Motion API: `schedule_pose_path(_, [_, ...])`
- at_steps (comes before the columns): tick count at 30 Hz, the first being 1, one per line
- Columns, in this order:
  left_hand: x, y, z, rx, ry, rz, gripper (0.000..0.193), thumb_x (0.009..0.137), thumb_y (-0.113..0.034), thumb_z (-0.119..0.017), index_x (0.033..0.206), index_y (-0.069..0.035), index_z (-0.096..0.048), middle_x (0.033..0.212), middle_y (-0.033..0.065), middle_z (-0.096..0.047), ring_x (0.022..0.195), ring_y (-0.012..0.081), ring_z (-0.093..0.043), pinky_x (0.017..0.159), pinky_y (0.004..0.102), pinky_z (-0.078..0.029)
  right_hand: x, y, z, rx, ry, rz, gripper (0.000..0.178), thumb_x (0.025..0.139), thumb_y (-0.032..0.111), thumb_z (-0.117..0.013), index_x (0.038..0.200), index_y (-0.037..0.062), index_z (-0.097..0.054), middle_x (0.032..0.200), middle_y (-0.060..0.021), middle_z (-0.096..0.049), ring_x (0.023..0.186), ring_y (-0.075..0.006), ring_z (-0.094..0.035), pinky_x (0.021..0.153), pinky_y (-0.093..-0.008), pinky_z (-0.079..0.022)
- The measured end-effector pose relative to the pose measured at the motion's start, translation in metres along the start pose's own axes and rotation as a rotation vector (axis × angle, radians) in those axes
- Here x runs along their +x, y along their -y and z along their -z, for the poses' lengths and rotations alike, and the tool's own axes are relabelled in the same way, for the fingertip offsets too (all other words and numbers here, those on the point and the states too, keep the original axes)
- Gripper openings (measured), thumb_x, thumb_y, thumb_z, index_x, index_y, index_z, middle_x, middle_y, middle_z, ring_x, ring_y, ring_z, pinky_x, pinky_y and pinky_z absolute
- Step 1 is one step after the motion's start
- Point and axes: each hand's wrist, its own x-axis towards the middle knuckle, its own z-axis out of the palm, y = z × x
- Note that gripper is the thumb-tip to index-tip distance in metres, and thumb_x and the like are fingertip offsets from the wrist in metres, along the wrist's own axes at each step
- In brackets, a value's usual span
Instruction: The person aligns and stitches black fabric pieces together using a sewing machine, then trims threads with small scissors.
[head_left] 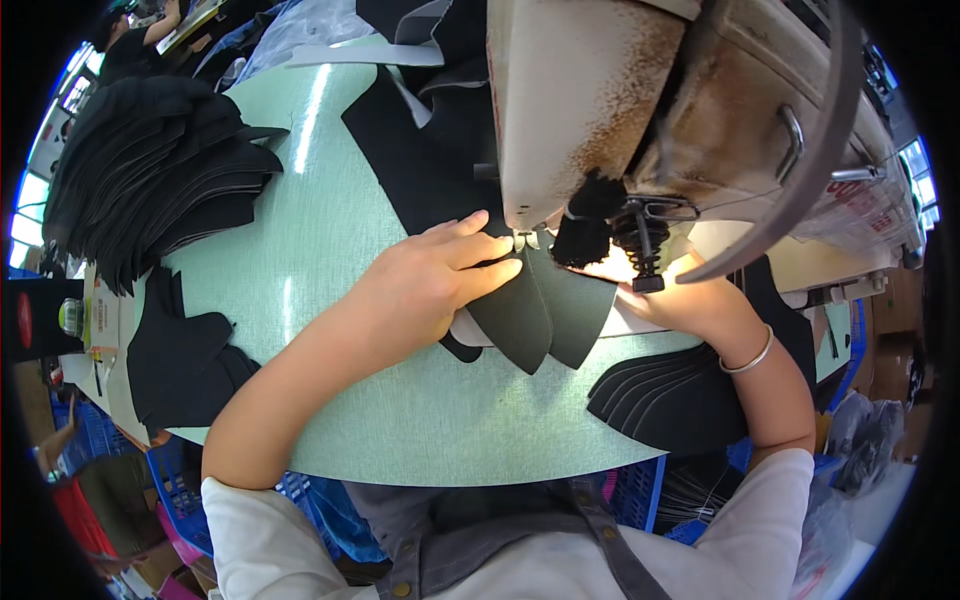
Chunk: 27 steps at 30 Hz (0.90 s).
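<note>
A sewing machine (570, 90) rises over the green tabletop (370, 420). Below its presser foot (525, 241) lies a dark fabric piece (515, 318) with a pointed lower end, and a second dark piece (580, 305) adjoins it on the right. My left hand (410, 285) rests palm down beside the foot, its fingers stretched out over the fabric. At the machine's right side, my right hand (700, 300) reaches in near the cloth's right edge. Its fingertips are mostly hidden behind the thread tension parts (648, 240), and whether it grips the cloth is unclear.
A tall stack of black cut pieces (160, 170) stands at the far left, with a smaller stack (185, 350) nearer me. Fanned black pieces (670, 395) lie by my right forearm. A blue basket (635, 490) sits below the table edge. Another person (135, 45) works at upper left.
</note>
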Motion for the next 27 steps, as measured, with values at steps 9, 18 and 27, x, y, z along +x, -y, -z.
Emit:
schedule_pose_path(9, [-0.008,-0.006,-0.002,-0.043,-0.027,-0.066,0.037,0.073,-0.011,-0.069,0.109,-0.005,-0.066,0.109,0.0073,-0.066,0.110,0.0258,-0.062,0.088,0.0342,-0.054,0.002,0.041,0.009,0.021,0.005,0.043,0.039,0.075,0.009,-0.063,0.114,0.0065,-0.067,0.101,-0.0026,-0.063,0.085,-0.0156,-0.064,0.060,-0.0298,-0.051])
schedule_pose_path(18, [-0.003,-0.003,-0.008,0.061,-0.096,-0.079,0.031,0.075,-0.013,-0.067,0.105,-0.005,-0.066,0.107,0.0063,-0.066,0.109,0.0247,-0.063,0.084,0.0336,-0.056,0.006,0.032,0.016,-0.019,0.115,0.051,0.052,0.075,0.011,-0.068,0.127,0.0097,-0.060,0.128,-0.0025,-0.063,0.090,-0.0091,-0.069,0.054,-0.0239,-0.052])
schedule_pose_path(27, [-0.005,0.000,-0.006,0.127,-0.128,-0.221,0.026,0.073,-0.011,-0.064,0.098,-0.004,-0.064,0.097,0.0038,-0.063,0.106,0.0231,-0.063,0.076,0.0328,-0.057,0.004,0.035,0.005,-0.046,-0.016,0.065,0.038,0.079,0.011,-0.062,0.117,0.0079,-0.065,0.107,-0.0026,-0.063,0.075,-0.0128,-0.064,0.057,-0.0275,-0.048])
